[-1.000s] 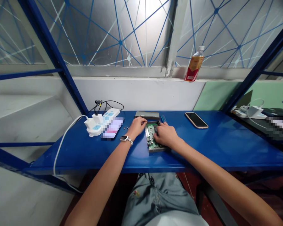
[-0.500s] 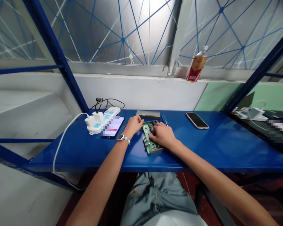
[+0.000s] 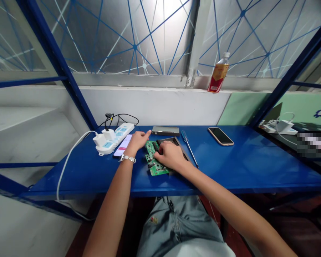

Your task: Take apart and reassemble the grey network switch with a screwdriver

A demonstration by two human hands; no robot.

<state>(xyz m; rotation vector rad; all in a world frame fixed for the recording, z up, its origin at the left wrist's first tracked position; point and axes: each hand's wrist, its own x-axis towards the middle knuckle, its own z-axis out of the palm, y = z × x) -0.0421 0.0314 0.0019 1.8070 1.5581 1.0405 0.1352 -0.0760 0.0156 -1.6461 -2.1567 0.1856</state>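
Observation:
A green circuit board (image 3: 155, 167) lies on the blue table, partly over a dark metal tray (image 3: 183, 148) to its right. My right hand (image 3: 169, 154) is closed on the board's upper part, and its fingers hide some of the components. Just left of the board's top corner is my left hand (image 3: 139, 140), with the thumb apart from the other fingers and nothing visible in it. A screwdriver (image 3: 190, 149) with a blue handle rests to the right of the tray. Behind the board sits a flat grey metal piece (image 3: 166, 131).
At the left, a white power strip (image 3: 124, 132) with plugs and cables stands beside a lit phone (image 3: 122, 146). Another phone (image 3: 220, 136) lies at the right. A bottle (image 3: 218, 75) stands on the ledge. Blue frame posts (image 3: 56, 64) rise at both sides.
The circuit board has shifted left, out over the tray's left side, and more of the tray and screwdriver shows. Both hands have moved left. The view has turned slightly right.

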